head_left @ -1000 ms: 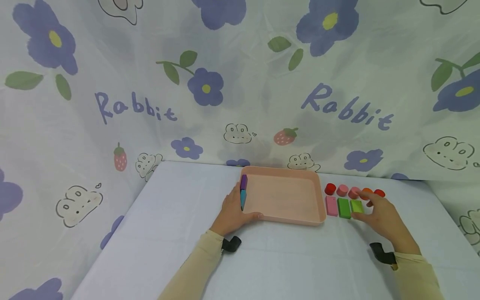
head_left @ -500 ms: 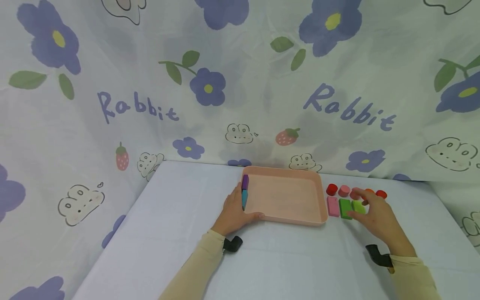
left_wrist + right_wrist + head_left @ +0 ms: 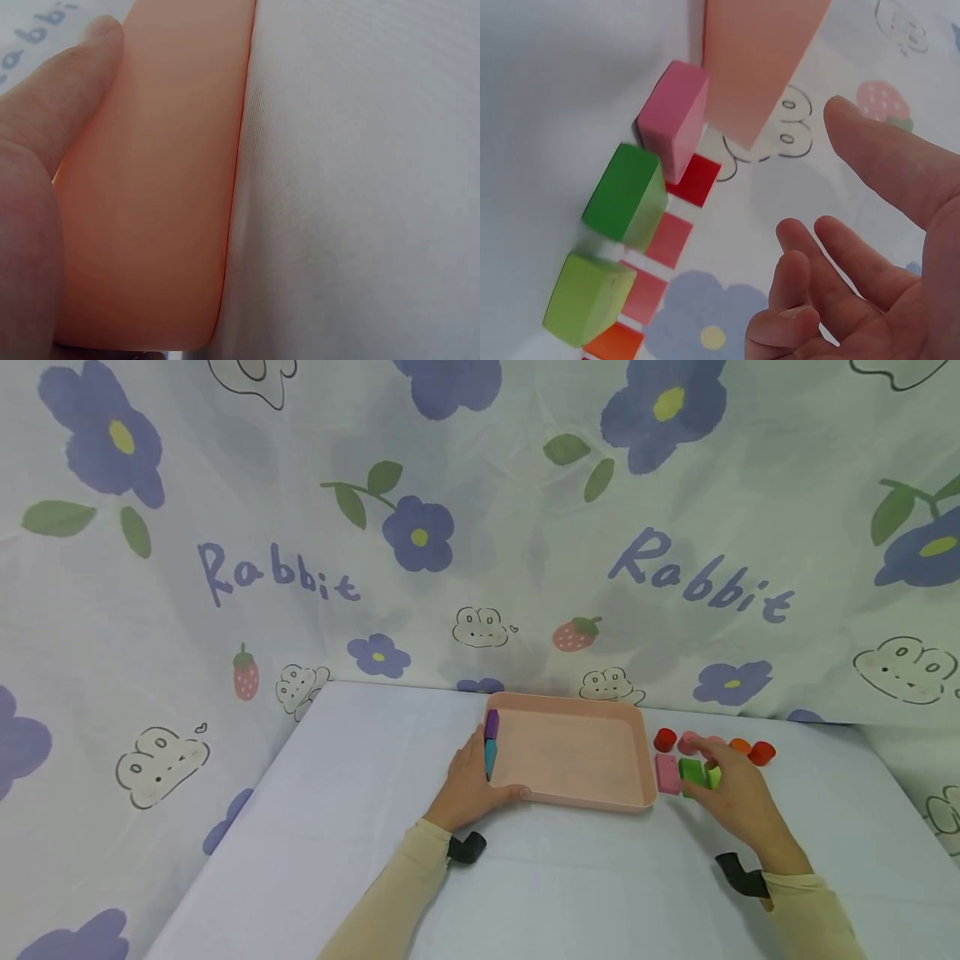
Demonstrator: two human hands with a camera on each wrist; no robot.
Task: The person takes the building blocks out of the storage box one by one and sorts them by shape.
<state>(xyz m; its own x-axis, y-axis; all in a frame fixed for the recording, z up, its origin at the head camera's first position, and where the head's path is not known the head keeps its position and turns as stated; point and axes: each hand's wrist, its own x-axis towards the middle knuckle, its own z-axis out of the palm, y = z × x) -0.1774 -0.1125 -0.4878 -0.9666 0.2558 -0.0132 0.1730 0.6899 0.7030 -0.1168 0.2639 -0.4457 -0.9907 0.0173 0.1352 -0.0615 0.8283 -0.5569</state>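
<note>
My left hand (image 3: 468, 787) rests at the near left corner of a peach tray (image 3: 566, 798). Its fingers lie along the left side and the thumb touches the front wall, as the left wrist view shows. A purple block (image 3: 491, 725) and a blue block (image 3: 491, 758) lie end to end inside the tray's left wall. My right hand (image 3: 738, 789) hovers over the blocks right of the tray, thumb and fingers apart, holding nothing. Below it are a green block (image 3: 626, 191) and a lime block (image 3: 589, 296); a pink block (image 3: 667, 774) stands beside them.
Behind the rectangular blocks runs a row of short cylinders: a red one (image 3: 664, 740), pink ones, an orange one (image 3: 739, 747) and another red one (image 3: 762, 752). A white cloth (image 3: 570, 885) covers the table. A patterned curtain (image 3: 517, 552) hangs behind.
My right hand has moved left, from the lime block toward the green one, hiding part of the pink cylinders. My left hand stays at the tray corner.
</note>
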